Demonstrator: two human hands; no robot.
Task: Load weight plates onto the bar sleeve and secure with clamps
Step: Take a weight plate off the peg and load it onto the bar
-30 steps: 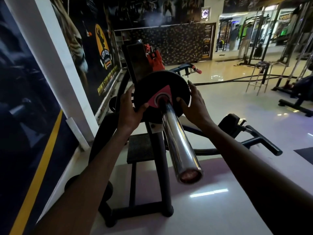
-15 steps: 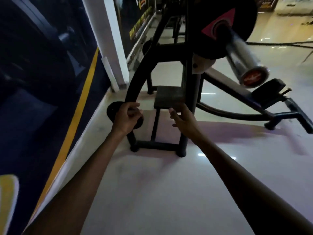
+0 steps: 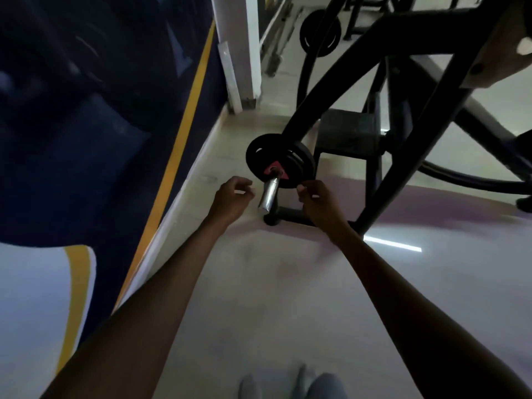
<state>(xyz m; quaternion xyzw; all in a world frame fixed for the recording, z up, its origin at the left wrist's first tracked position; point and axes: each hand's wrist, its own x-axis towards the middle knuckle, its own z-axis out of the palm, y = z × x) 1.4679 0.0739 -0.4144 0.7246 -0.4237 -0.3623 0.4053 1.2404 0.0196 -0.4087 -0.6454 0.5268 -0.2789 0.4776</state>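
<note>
Reaching left hand (image 3: 230,198) half-curled, empty | right hand (image 3: 318,204) fingertips at weight plate (image 3: 283,165)

storage peg (image 3: 269,194): bare metal, polished, bright streaks along its length
weight plates (image 3: 283,164): black, matt, rubbery look; red centre patch, duller
machine frame (image 3: 371,47): black painted metal tube, smooth, faint satin sheen
step plate (image 3: 347,129): dark, matt, looks textured; too dim to be sure
floor (image 3: 288,283): pale tile, smooth, glossy; mirrors a strip light
wall panel (image 3: 95,110): dark printed sheet, smooth, slight gloss, yellow stripe
pillar (image 3: 253,38): white, matt paint
</note>
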